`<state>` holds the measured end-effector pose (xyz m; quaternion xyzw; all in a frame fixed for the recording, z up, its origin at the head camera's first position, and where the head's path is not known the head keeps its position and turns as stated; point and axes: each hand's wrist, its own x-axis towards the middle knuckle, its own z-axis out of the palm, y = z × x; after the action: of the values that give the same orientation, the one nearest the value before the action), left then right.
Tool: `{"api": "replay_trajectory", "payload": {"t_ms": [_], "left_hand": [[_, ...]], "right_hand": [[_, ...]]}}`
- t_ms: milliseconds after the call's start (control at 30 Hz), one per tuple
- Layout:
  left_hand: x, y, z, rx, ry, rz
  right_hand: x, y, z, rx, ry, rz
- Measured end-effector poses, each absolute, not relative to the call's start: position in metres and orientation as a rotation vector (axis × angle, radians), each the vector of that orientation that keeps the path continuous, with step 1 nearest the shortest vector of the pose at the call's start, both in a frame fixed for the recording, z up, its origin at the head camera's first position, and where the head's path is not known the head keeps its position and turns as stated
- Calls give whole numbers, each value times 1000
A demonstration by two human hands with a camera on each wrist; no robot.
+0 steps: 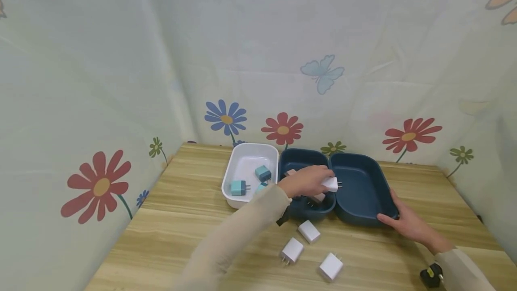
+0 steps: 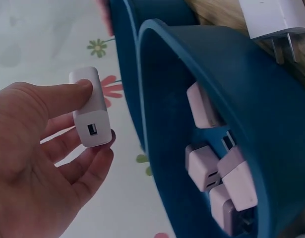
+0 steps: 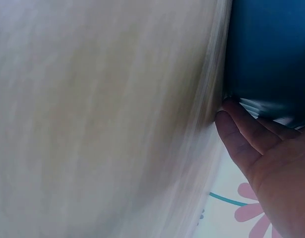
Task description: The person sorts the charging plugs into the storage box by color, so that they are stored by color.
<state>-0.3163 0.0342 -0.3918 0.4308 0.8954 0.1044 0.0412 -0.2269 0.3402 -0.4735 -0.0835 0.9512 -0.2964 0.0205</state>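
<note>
Held item: one white charger (image 1: 330, 184), in the left hand (image 1: 308, 180), at the border between the middle blue bin (image 1: 308, 213) and the right blue bin (image 1: 361, 187); height above the rims I cannot tell.
Left grip: grasping that charger, thumb on one face, fingers behind.
Charger axis: roughly left to right in my head view, prongs pointing rightward, USB socket facing the left wrist camera.
Key bearing: the right bin's hollow lies just right of the left grip; I judge placement turns on this.
Right grip: right hand (image 1: 409, 223), fingers extended against the right bin's near right corner.
Loose stock: three white chargers (image 1: 292, 250) on the desk (image 1: 161, 237), nearer the left hand.
Binned stock: teal chargers (image 1: 238, 187) in the white bin (image 1: 235, 165); pink chargers (image 2: 204, 168) in the middle one.
</note>
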Motion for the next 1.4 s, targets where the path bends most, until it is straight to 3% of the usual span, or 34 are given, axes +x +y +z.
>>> {"api": "replay_trajectory", "payload": {"t_ms": [1400], "left_hand": [[-333,79,-424,1174,2809,341]], "right_hand": [[-228,346,-477,-249,2950,-936]]}}
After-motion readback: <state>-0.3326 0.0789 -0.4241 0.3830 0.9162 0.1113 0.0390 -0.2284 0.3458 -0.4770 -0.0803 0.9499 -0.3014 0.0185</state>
